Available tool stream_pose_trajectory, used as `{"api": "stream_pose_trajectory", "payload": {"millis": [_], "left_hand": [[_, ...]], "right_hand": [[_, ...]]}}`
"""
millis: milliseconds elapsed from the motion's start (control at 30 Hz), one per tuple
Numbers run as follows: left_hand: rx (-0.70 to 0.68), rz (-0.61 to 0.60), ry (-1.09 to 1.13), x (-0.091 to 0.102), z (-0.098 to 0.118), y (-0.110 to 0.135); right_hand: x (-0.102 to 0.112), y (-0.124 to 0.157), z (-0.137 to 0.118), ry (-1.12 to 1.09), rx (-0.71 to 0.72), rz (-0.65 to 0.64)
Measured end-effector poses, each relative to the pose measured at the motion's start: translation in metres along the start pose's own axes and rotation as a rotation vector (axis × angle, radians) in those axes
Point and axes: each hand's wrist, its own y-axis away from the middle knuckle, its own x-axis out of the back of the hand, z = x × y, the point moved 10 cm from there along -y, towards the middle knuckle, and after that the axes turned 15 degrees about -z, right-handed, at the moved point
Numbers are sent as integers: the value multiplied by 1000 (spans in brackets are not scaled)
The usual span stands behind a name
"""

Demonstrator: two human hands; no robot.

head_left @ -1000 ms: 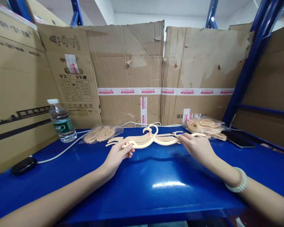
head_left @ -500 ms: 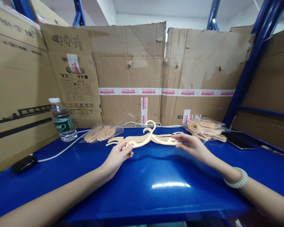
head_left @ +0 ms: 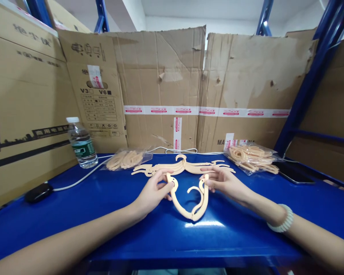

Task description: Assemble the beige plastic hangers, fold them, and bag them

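Observation:
Between my two hands is a cream folding clothes hanger (head_left: pixel 200 211), bent at its middle joint into a V with both arms pointing up. Its hook lies turned inward beside the right arm. My left hand (head_left: pixel 156 188) pinches the tip of the left arm between thumb and fingers. The tip of the other arm is gripped by my right hand (head_left: pixel 222 182). Just behind, several more unfolded hangers (head_left: pixel 174 167) lie stacked on the blue table (head_left: pixel 126 233), their hooks toward the back.
Plastic bags of folded hangers lie at the left (head_left: pixel 125 159) and right (head_left: pixel 250 157). A water bottle (head_left: pixel 82 147) stands at the left, near a black device (head_left: pixel 39 192) with a white cable. A phone (head_left: pixel 295 172) lies far right. Cardboard panels (head_left: pixel 160 88) wall the back.
The hanger in my hands has been folded at its joint, from arms spread wide to a V. It has come nearer, away from the stack, and my hands have drawn closer together.

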Motion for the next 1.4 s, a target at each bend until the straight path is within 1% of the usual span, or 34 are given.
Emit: {"api": "stream_pose_trajectory", "payload": {"millis": [67,133,233,300,333,467,567,667,767,833,867,1000,1067,1133,1167,1233,1333,1400], "left_hand": [[-65,-23,-58,-6,7,-1],[-98,-24,-103,-8,12,0],[-96,-14,-133,-8,12,1],[-95,-4,-133,-6,11,1],[-100,10,-129,-5,11,2],[-138,68,-125,2,15,6],[-159,28,-207,-4,20,8],[-144,-38,-323,-14,22,9],[-85,-157,-325,-28,14,8],[-59,-200,-292,-31,9,7],[-54,-193,-282,-30,8,6],[-35,-91,-259,-16,4,4],[-4,-124,-237,-18,-1,3],[21,-201,-234,-27,-5,3],[15,-235,-251,-31,-4,4],[-40,-271,-333,-36,3,6],[-123,-276,-482,-38,14,8],[-113,-275,-541,-38,15,8]], "right_hand": [[-15,-3,2,-91,20,-38],[-28,-4,0,-132,49,-87],[-50,-3,-6,-67,77,-234],[-62,-2,-7,11,60,-329],[-65,-1,-7,42,47,-355],[-62,-1,-2,117,-3,-347],[-56,-1,-2,152,0,-316],[-54,0,-5,173,25,-304],[-57,1,-7,174,36,-333],[-59,2,-7,181,33,-344],[-58,1,-8,187,35,-339],[-50,1,-12,247,57,-263],[-50,3,-15,292,70,-251],[-54,4,-17,320,73,-275],[-56,5,-18,335,74,-289],[-58,6,-20,382,86,-297],[-57,6,-25,454,109,-291],[-58,6,-25,483,111,-300]]}}
